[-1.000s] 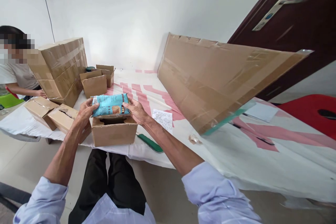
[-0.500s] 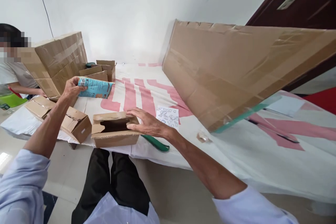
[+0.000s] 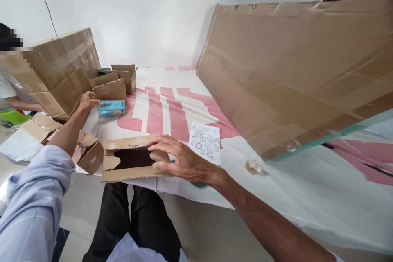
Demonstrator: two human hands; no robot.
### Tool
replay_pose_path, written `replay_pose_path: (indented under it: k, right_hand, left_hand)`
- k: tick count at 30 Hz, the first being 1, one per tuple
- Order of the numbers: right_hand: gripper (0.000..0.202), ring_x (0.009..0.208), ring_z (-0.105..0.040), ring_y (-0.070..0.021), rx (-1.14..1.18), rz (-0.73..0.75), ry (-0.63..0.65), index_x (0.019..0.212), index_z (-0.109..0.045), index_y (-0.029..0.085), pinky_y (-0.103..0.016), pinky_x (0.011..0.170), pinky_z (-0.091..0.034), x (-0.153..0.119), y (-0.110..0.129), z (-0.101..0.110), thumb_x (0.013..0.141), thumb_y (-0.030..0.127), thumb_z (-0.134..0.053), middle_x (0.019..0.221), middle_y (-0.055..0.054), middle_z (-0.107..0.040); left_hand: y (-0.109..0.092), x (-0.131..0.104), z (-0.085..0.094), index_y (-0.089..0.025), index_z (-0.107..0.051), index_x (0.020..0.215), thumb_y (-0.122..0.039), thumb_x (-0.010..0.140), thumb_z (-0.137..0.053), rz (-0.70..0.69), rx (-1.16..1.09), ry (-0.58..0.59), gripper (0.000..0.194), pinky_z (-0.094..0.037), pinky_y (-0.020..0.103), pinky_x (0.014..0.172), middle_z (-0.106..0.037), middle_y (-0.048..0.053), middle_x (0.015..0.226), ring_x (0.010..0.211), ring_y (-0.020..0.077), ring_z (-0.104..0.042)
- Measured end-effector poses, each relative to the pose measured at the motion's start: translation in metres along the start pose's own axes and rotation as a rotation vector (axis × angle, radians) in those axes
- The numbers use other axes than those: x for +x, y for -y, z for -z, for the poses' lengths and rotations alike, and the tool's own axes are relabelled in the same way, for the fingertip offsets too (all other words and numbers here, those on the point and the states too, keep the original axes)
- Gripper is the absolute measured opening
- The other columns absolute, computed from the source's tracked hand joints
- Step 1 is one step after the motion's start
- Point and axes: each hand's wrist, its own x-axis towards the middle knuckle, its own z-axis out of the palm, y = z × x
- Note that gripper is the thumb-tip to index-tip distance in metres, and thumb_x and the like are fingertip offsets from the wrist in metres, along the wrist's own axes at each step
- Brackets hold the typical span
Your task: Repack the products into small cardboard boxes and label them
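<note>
A small open cardboard box (image 3: 132,175) sits at the table's front edge, its dark inside showing. My right hand (image 3: 184,159) is at its right end, fingers and thumb placed around the end flap. Farther left, a blue printed packet (image 3: 112,108) lies flat on the cloth. My left hand (image 3: 87,101) is just left of the packet, thumb stretched toward it and fingers partly bent, holding nothing that I can see. Directly behind the packet stands another open box (image 3: 110,90), close to my left fingertips; whether they touch it is unclear.
A big taped carton (image 3: 67,65) stands at the left, beside a seated person (image 3: 18,94). A closed small box (image 3: 89,155) lies near the front edge. A large cardboard panel (image 3: 276,69) leans on the right. A sketched paper (image 3: 205,143) and crumpled tape (image 3: 255,168) lie on the cloth.
My left hand has lowered and let go of the blue packet, which now lies on the cloth. My right hand stays at the box's end. The view has shifted slightly.
</note>
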Motion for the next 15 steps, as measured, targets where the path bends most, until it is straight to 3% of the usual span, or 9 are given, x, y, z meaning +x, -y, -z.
replay_pose_path:
  k: [3, 6, 8, 11, 15]
  right_hand:
    - [0.05, 0.136, -0.067, -0.0316, -0.033, 0.034, 0.074, 0.133, -0.076, 0.025, -0.05, 0.114, -0.059, -0.015, 0.004, 0.001, 0.091, 0.049, -0.086, 0.145, -0.014, -0.071]
    - [0.055, 0.139, -0.065, -0.0337, -0.1, 0.063, 0.07, 0.134, -0.076, 0.025, -0.054, 0.117, -0.057, -0.026, 0.007, -0.003, 0.086, 0.047, -0.09, 0.145, -0.014, -0.071]
    - [0.053, 0.14, -0.064, -0.0342, -0.136, 0.069, 0.055, 0.134, -0.076, 0.025, -0.056, 0.118, -0.056, -0.031, 0.01, -0.007, 0.087, 0.043, -0.09, 0.144, -0.014, -0.071]
    - [0.05, 0.14, -0.063, -0.0357, -0.196, 0.06, 0.026, 0.134, -0.075, 0.025, -0.059, 0.117, -0.056, -0.038, 0.014, -0.016, 0.087, 0.038, -0.089, 0.144, -0.015, -0.07]
    - [0.047, 0.135, -0.066, -0.0377, -0.263, 0.058, -0.015, 0.131, -0.076, 0.025, -0.062, 0.114, -0.057, -0.052, 0.015, -0.031, 0.087, 0.037, -0.089, 0.143, -0.016, -0.071]
  left_hand:
    - [-0.012, -0.017, 0.017, -0.016, -0.068, 0.079, -0.009, 0.045, -0.094, 0.002, 0.051, -0.028, 0.043, -0.048, 0.028, 0.073, -0.067, 0.0, 0.076, 0.082, 0.0191, -0.063]
    - [-0.033, -0.056, 0.03, -0.017, -0.077, 0.085, -0.018, 0.051, -0.098, -0.055, 0.048, 0.028, 0.041, -0.055, 0.029, 0.077, -0.076, 0.004, 0.088, 0.087, 0.0208, -0.068]
    - [-0.047, -0.095, 0.038, -0.018, -0.082, 0.093, -0.028, 0.057, -0.101, -0.182, 0.03, 0.146, 0.042, -0.059, 0.032, 0.083, -0.08, 0.007, 0.096, 0.092, 0.0231, -0.071]
    - [-0.058, -0.163, 0.046, -0.02, -0.085, 0.099, -0.039, 0.065, -0.102, -0.243, 0.049, 0.269, 0.043, -0.062, 0.037, 0.087, -0.081, 0.01, 0.101, 0.097, 0.0279, -0.075]
    - [-0.046, -0.238, 0.043, -0.025, -0.085, 0.09, -0.037, 0.082, -0.088, -0.411, 0.105, 0.43, 0.014, -0.064, 0.044, 0.097, -0.08, 0.012, 0.122, 0.111, 0.0324, -0.076]
